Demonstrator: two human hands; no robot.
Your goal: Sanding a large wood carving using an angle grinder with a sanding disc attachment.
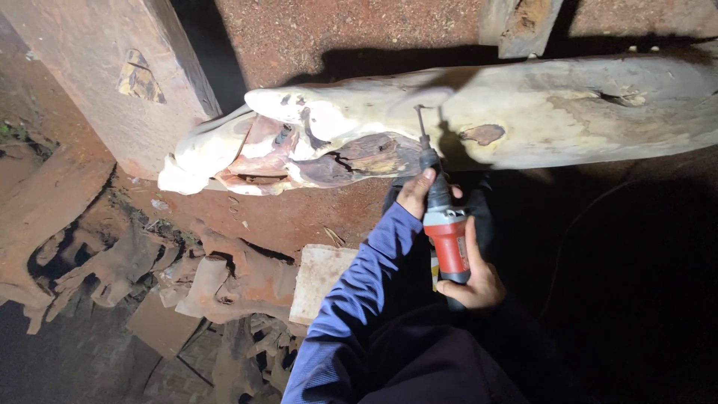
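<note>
A long, pale, weathered log [523,105] lies across the upper part of the view, its left end split and reddish inside. I hold a red and black rotary grinder [446,232] with a thin bit that touches the log's lower side near its middle. My left hand [416,193], in a blue sleeve, grips the tool's black neck. My right hand [473,278] holds the red body from below, near its rear end.
A thick wooden post [112,75] stands at the upper left beside the log's end. Broken reddish wood scraps [149,269] and a pale flat slab [318,278] lie on the dirt ground at the lower left. The right side is dark.
</note>
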